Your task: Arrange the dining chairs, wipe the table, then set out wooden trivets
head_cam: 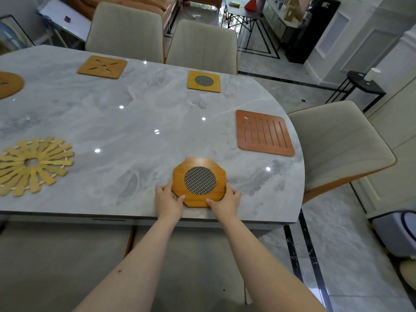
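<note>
Octagonal trivet (199,182): laid flat on the grey marble table (126,113), at the lower centre of the frame, close to the near table edge; a round metal mesh disc is set in its middle.
Left hand (167,200): placed at the lower left edge of the octagonal trivet; the thumb is laid on its top face and the fingers are curled against its rim, so the trivet is grasped.
Right hand (226,201): placed at the lower right edge of the same trivet, thumb on the top face, fingers wrapped at the rim, grasping it likewise.
Slatted red-brown trivet (264,132): seen at right of centre, near the rounded end of the table, well apart from the hands.
Small square mesh trivet (204,81): seen above centre, near the far table edge.
Square cut-out trivet (102,66): seen at upper left, flat on the table.
Round trivet (9,84): cut off by the left frame edge.
Sunburst trivet (33,164): seen at the left, made of pale radiating slats.
Far chairs (126,32): two beige backs are seen beyond the far table edge, side by side.
End chair (340,145): seen at the right, beside the rounded table end.
</note>
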Motion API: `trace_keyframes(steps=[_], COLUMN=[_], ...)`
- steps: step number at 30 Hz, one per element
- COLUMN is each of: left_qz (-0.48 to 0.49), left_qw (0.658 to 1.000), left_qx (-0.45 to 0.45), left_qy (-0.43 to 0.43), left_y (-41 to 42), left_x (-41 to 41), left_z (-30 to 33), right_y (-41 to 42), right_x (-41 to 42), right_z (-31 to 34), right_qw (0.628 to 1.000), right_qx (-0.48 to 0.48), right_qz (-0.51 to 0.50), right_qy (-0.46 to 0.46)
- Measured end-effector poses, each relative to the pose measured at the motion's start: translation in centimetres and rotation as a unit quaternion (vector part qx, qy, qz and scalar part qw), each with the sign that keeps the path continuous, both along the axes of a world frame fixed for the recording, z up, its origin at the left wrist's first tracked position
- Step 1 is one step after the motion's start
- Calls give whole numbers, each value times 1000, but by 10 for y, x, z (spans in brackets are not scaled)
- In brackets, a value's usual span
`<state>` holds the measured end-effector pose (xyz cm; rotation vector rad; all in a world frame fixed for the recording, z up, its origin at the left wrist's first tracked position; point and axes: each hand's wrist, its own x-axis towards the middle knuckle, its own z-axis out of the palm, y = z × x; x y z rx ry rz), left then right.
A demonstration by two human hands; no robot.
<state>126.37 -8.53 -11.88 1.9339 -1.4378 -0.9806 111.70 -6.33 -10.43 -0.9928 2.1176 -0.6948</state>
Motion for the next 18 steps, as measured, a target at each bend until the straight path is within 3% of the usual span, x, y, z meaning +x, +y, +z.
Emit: trace_keyframes(steps=[7, 18], left_qz=[-1, -106], left_qw=[1000, 993], left_qx=[9, -22], left_qy=[16, 47], left_y=[11, 49], left_x=[-5, -2], left_z=[10, 34], right_y=[7, 53], right_x=[4, 26], right_z=[16, 60], right_qw=[999, 999], right_qx=[24, -40], right_qz=[14, -29], right_qy=[-18, -17])
